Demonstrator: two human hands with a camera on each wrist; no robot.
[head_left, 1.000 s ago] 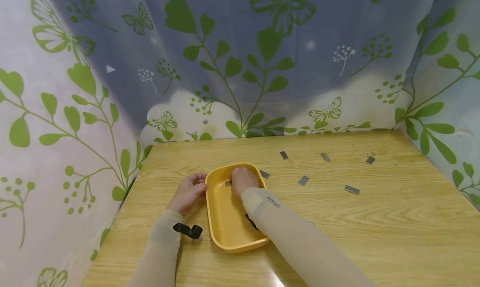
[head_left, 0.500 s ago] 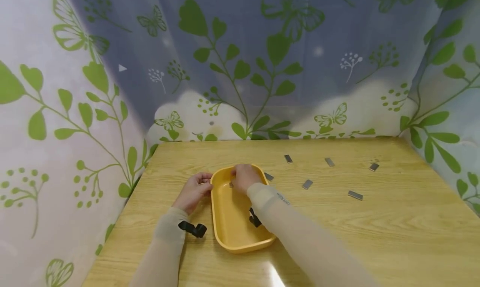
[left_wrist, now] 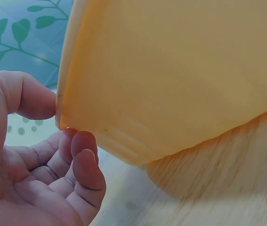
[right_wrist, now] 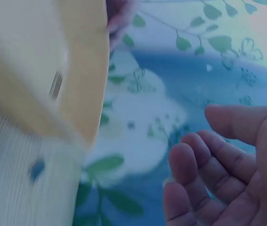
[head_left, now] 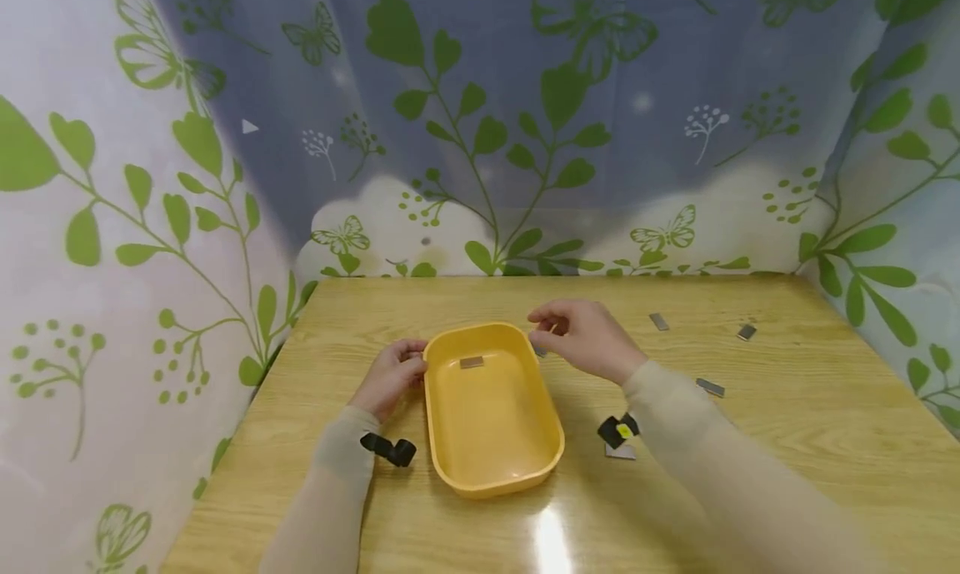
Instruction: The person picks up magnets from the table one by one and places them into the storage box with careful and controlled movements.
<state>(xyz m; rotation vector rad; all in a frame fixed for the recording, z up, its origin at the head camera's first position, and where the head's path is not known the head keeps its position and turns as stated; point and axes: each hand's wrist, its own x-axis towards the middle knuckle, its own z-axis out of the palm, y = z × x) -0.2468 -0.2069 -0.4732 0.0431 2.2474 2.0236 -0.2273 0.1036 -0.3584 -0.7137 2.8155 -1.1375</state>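
Note:
A yellow rectangular plastic tray (head_left: 495, 420) stands on the wooden table. Inside it, near the far end, lies one small flat grey rectangular piece (head_left: 472, 362). My left hand (head_left: 390, 378) holds the tray's far left rim between thumb and curled fingers, as the left wrist view shows. Just off the tray's far right corner hovers my right hand (head_left: 588, 338), its fingers loosely bent and nothing between them. Under its fingertips a similar grey piece (head_left: 540, 351) is partly covered. In the right wrist view the right palm (right_wrist: 227, 174) holds nothing.
More flat grey pieces lie scattered on the right: one at the back (head_left: 658, 321), a dark-faced one (head_left: 747, 331), a longer one (head_left: 710, 387) and one by the right wrist (head_left: 621, 451). Patterned cloth (head_left: 480, 141) walls the table's back and sides. Each wrist carries a black camera mount.
My right hand has come out of the tray and moved right past its rim, leaving the grey piece in full view inside. The left hand stays at the rim.

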